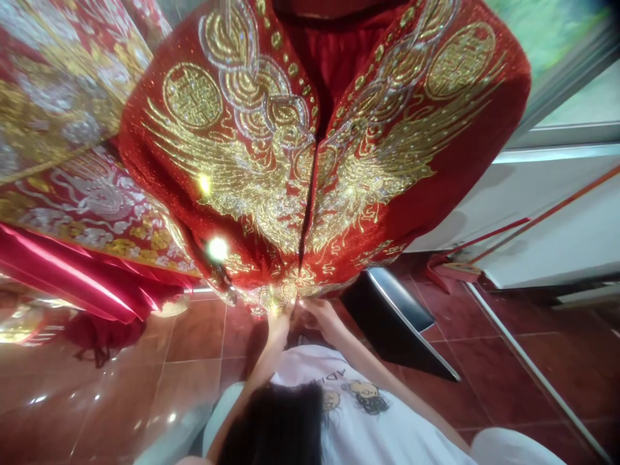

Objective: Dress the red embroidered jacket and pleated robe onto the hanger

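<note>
A red embroidered jacket [421, 174] hangs upright before me, covered with gold birds, round gold emblems and beaded bands. Down its middle runs a front opening, closed over most of its length and spread into a V at the neck. At the bottom of this opening, my left hand [279, 318] grips the jacket's hem with its fingers partly hidden under the cloth. Right beside it, my right hand [322, 313] pinches the hem's other edge between thumb and fingers. Whether a small fastener lies between the fingertips, I cannot make out.
More embroidered red, gold and silver garments [62, 129] hang at the left, above a shiny pink-red cloth [72, 271]. A black panel-like object [397, 323] stands right of my hands on the red tiled floor [194, 342]. A window [571, 84] is at the upper right.
</note>
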A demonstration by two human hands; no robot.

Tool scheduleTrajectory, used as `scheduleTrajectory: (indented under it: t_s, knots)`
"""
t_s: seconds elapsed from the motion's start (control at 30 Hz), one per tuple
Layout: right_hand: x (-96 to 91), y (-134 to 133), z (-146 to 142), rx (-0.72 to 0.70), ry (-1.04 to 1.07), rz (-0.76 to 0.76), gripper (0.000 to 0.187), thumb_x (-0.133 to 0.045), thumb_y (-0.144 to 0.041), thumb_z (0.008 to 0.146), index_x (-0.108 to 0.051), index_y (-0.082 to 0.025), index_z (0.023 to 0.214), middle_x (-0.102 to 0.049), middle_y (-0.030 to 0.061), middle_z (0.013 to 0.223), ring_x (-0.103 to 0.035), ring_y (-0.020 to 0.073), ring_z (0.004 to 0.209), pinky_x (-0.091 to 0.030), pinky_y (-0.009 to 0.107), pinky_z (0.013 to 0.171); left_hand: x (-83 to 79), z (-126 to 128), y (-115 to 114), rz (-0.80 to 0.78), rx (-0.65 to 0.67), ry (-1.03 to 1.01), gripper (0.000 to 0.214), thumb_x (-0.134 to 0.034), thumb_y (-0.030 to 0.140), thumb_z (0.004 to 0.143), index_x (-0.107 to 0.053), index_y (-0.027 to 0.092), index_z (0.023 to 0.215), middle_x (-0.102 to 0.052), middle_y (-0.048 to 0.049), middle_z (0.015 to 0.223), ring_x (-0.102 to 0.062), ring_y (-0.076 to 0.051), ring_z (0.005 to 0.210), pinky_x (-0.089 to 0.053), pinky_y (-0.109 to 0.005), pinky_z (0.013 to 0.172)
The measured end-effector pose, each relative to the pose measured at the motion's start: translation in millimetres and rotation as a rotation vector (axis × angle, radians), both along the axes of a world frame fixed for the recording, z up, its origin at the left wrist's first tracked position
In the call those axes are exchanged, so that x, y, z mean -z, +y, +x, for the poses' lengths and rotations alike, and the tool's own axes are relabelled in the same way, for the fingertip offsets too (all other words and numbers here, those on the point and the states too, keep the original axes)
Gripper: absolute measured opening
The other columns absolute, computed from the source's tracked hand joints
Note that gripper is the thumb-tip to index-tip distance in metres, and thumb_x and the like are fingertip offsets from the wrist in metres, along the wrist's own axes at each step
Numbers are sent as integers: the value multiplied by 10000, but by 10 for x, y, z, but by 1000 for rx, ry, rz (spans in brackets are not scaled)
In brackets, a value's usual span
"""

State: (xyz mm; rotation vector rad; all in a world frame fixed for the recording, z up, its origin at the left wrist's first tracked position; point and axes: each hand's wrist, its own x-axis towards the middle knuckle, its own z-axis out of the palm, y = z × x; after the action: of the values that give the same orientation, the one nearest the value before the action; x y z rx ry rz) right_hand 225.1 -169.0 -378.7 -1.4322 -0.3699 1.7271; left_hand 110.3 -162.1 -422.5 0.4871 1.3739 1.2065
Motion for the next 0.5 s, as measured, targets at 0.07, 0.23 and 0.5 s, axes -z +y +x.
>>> scheduleTrajectory:
  t_s: [0.07,0.23,0.5]
  knots:
    - [-32,41,-47,17,-32,21,364,-834,-309,496,-614,-112,709,-569,-13,557,-496,77,463,-405,199,449,8,1,0,20,17,36,364,-825,284,588,-673,132,882,-714,-69,827,-670,-199,822,-496,-325,833]
    - [-36,36,-177,86,-124,93,375,-821,-362,478,-550,-128,589,-497,-38,475,-394,51,419,-304,192,416,29,19,7,73,29,108,293,-794,315,611,-672,142,813,-705,-66,773,-661,-206,788,-496,-327,816]
    - [4,19,-215,125,-261,167,300,-707,-390,574,-547,-141,531,-479,-30,429,-396,69,405,-298,204,414,172,35,8,88,-4,140,315,-818,319,590,-665,154,811,-711,-86,846,-664,-231,906,-486,-334,886]
